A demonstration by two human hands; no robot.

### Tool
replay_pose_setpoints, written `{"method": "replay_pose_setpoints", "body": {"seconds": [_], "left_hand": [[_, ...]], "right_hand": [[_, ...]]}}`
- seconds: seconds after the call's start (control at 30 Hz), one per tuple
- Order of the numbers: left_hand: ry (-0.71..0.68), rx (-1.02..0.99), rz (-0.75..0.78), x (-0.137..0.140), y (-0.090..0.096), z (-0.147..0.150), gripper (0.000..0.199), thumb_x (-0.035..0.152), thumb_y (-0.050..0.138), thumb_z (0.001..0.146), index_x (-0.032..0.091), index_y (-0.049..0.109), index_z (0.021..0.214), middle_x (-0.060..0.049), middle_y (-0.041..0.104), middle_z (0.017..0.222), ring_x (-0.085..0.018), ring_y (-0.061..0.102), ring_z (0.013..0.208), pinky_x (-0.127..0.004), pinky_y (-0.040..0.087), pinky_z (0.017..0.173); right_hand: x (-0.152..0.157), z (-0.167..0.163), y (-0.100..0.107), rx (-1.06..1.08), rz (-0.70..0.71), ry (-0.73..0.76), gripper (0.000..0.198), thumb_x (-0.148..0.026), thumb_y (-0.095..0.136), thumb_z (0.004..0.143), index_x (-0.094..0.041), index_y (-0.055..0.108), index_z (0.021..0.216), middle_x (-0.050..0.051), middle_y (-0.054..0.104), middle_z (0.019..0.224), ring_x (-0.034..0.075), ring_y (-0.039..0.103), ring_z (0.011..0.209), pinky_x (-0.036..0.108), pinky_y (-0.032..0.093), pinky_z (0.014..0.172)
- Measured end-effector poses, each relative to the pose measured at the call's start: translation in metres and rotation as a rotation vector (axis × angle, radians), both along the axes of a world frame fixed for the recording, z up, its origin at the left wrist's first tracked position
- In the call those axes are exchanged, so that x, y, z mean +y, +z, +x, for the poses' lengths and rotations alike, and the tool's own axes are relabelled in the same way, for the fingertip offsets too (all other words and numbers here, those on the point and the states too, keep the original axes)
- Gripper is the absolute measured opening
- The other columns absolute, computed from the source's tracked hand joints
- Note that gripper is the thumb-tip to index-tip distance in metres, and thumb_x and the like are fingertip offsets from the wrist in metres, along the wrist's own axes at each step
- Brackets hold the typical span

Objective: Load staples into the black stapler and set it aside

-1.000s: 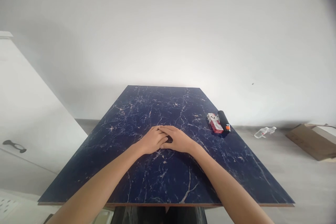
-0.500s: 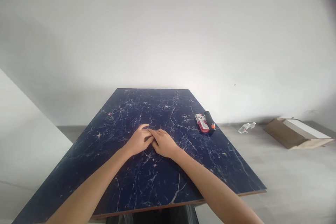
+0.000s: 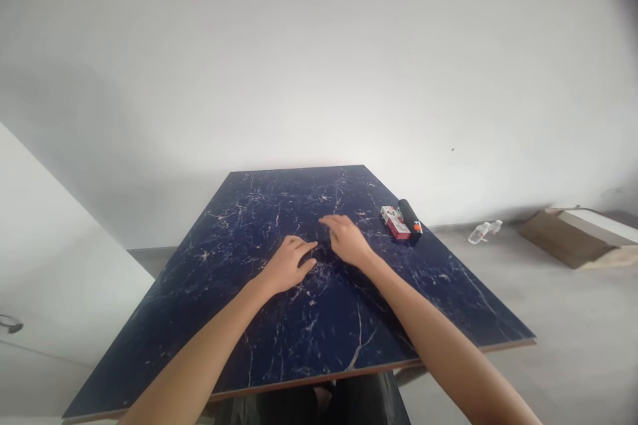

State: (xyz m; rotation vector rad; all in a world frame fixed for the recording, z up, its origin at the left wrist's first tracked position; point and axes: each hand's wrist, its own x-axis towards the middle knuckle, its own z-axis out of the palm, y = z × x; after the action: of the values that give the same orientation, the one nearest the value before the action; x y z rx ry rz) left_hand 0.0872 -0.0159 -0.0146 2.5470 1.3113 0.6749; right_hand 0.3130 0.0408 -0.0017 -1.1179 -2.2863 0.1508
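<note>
On the dark blue marble-patterned tabletop (image 3: 309, 332), my left hand (image 3: 289, 265) rests with its thumb and fingers apart, pointing right. My right hand (image 3: 347, 240) is a short way beyond and to the right, its index finger stretched out to the left and the other fingers partly curled and blurred. A gap separates the two hands. Nothing shows in either one. Between them the surface looks darker; whether that is shadow or a small dark object I cannot tell.
A red and white box (image 3: 395, 223) lies beside a black cylinder (image 3: 409, 218) with an orange mark near the table's right edge. On the floor to the right are a clear plastic bottle (image 3: 481, 232) and a cardboard box (image 3: 568, 239). A white wall (image 3: 319, 66) stands behind.
My hands, touching at the fingertips before, have come apart. The right hand has moved away to the right and further forward. The whole view has shifted and tilted slightly.
</note>
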Motion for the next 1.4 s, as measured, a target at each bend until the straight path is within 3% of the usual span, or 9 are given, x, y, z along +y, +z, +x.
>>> {"method": "replay_pose_setpoints", "body": {"seconds": [0.17,0.27,0.33,0.43,0.57,0.8,0.97,1.17,1.4], "left_hand": [[0.133,0.004,0.085,0.004,-0.008,0.001,0.049,0.052,0.045,0.102,0.027,0.056,0.143,-0.01,0.057,0.141,-0.039,0.023,0.147,-0.064,0.027,0.117],[0.274,-0.024,0.168,0.01,-0.009,-0.004,0.047,0.05,0.045,0.102,0.024,0.061,0.137,-0.012,0.057,0.14,-0.038,0.032,0.143,-0.064,0.023,0.119],[0.314,-0.034,0.186,0.015,-0.01,-0.009,0.045,0.047,0.044,0.102,0.022,0.062,0.134,-0.012,0.06,0.136,-0.034,0.04,0.138,-0.061,0.025,0.119],[0.343,-0.06,0.178,0.022,-0.015,-0.014,0.042,0.044,0.045,0.102,0.021,0.063,0.132,-0.012,0.063,0.131,-0.033,0.044,0.135,-0.059,0.027,0.118],[0.385,-0.105,0.159,0.025,-0.019,-0.013,0.037,0.037,0.044,0.102,0.022,0.066,0.128,-0.01,0.066,0.128,-0.032,0.047,0.132,-0.056,0.03,0.116],[0.478,-0.149,0.13,0.031,-0.006,-0.035,0.036,0.025,0.04,0.103,0.021,0.066,0.128,-0.008,0.068,0.129,-0.025,0.055,0.127,-0.046,0.035,0.114],[0.599,-0.147,0.125,0.035,0.002,-0.093,0.033,0.027,0.044,0.101,0.02,0.068,0.125,-0.008,0.07,0.127,-0.024,0.059,0.123,-0.039,0.039,0.111],[0.983,-0.145,0.126,0.033,0.005,-0.158,0.042,0.03,0.032,0.105,0.017,0.069,0.119,-0.016,0.071,0.12,-0.034,0.06,0.118,-0.051,0.039,0.105],[1.067,-0.125,0.137,0.03,0.0,-0.17,0.04,0.032,0.032,0.106,0.021,0.067,0.12,-0.013,0.07,0.119,-0.03,0.06,0.117,-0.044,0.042,0.103]], "right_hand": [[0.017,0.053,0.007,0.085,0.143,-0.548,0.051,-0.024,0.045,0.094,-0.016,0.054,0.143,0.018,0.05,0.146,0.037,0.039,0.137,0.058,0.031,0.113],[0.021,0.089,0.006,0.162,0.126,-0.895,0.06,-0.032,0.048,0.093,-0.013,0.044,0.149,0.023,0.038,0.156,0.044,0.028,0.144,0.063,0.028,0.111],[0.025,0.111,0.004,0.272,-0.032,-1.072,0.069,-0.035,0.05,0.091,-0.009,0.035,0.153,0.027,0.043,0.151,0.044,0.037,0.14,0.06,0.034,0.107],[0.032,0.137,-0.002,0.352,-0.271,-1.125,0.067,-0.033,0.051,0.089,-0.003,0.041,0.148,0.029,0.065,0.122,0.04,0.061,0.117,0.052,0.047,0.095],[0.036,0.138,-0.008,0.301,-0.288,-1.056,0.054,-0.036,0.056,0.088,-0.012,0.057,0.136,0.022,0.071,0.115,0.034,0.066,0.11,0.045,0.049,0.093],[0.024,0.037,-0.009,0.283,-0.246,-0.698,0.057,-0.041,0.068,0.08,-0.023,0.06,0.133,0.01,0.075,0.116,0.029,0.069,0.106,0.037,0.05,0.09],[0.006,-0.087,-0.004,0.28,-0.287,-0.43,0.059,-0.038,0.068,0.08,-0.023,0.055,0.135,0.007,0.076,0.111,0.027,0.071,0.099,0.035,0.051,0.085],[-0.014,-0.238,-0.003,0.397,-0.365,-0.333,0.056,-0.042,0.067,0.082,-0.02,0.055,0.132,0.012,0.072,0.117,0.03,0.069,0.102,0.039,0.051,0.088],[-0.023,-0.269,-0.017,0.676,-0.467,-0.202,0.036,-0.042,0.043,0.099,-0.02,0.064,0.117,0.01,0.074,0.108,0.025,0.068,0.103,0.035,0.048,0.092]]}}
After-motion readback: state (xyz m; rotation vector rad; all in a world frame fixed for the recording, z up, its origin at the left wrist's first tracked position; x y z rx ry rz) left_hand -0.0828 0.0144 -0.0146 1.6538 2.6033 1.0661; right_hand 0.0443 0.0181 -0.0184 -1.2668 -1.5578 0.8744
